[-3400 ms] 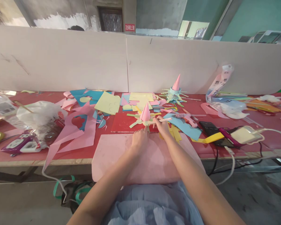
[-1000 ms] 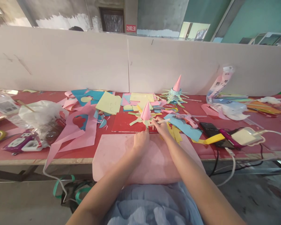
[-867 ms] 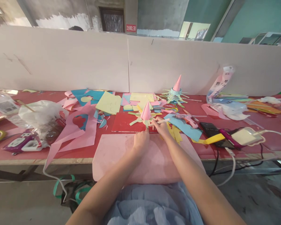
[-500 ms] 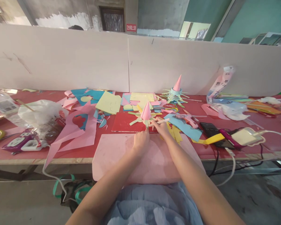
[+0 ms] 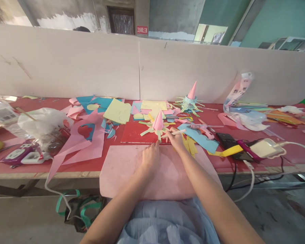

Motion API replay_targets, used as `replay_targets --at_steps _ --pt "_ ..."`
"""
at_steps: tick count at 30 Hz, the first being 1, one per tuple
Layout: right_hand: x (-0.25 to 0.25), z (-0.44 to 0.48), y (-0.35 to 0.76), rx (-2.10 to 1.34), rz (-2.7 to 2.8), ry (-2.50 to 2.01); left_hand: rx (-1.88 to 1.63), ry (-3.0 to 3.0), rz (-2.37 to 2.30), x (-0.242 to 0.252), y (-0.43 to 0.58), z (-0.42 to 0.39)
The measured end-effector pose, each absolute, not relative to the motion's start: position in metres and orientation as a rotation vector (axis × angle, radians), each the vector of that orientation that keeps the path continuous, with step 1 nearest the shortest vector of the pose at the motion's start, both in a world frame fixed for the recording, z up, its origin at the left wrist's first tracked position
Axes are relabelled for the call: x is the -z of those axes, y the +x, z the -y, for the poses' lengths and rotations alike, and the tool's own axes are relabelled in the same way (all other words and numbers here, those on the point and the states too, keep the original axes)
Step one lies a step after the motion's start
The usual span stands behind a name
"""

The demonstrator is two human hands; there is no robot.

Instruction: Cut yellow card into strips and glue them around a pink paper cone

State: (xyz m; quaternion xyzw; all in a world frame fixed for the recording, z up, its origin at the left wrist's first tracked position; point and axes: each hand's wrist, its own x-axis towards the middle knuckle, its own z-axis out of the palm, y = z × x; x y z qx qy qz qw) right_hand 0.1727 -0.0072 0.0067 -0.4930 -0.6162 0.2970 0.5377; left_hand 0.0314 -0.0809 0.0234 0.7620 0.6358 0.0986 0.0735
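Note:
A pink paper cone point(image 5: 158, 121) stands upright with pale green and yellow paper strips point(image 5: 147, 131) fanned out around its base. It sits on a red board point(image 5: 132, 133). My left hand point(image 5: 150, 156) is in front of it, fingers drawn together at the outer end of the front strip; the exact contact is hard to see. My right hand point(image 5: 175, 138) grips a slim pale pen point(image 5: 180, 131), whose tip points left, close to the strips. Behind to the right stands a similar pink cone point(image 5: 192, 91) with a blue band and green strips.
Pink paper offcuts point(image 5: 91, 149), yellow sheets point(image 5: 118, 111) and a plastic bag point(image 5: 38, 123) lie to the left. A pink glue gun point(image 5: 204, 130), blue paper point(image 5: 203, 139), a phone point(image 5: 227, 140) and cables are to the right. A white partition point(image 5: 91, 67) rises behind.
My left hand has drawn back slightly toward me from the front strip. My right hand has tipped the pen a little flatter near the strips.

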Motion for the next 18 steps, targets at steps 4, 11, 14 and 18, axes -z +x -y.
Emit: replay_targets --at_steps 4,11,14,18 --pt "-0.0048 0.0082 0.1705 -0.750 1.454 -1.191 -0.297 2.322 -1.898 -0.0228 0.0323 0.0806" --pt "-0.0020 0.0048 0.1720 -0.738 1.478 -1.215 -0.259 2.345 -1.915 -0.0219 0.0328 0.0807" --pt "-0.0034 0.0068 0.1718 -0.741 1.498 -1.206 -0.268 2.357 -1.910 -0.0205 0.0328 0.0802" --pt "-0.0040 0.0088 0.1723 -0.760 1.524 -1.197 -0.297 2.360 -1.910 -0.0190 0.0325 0.0798"
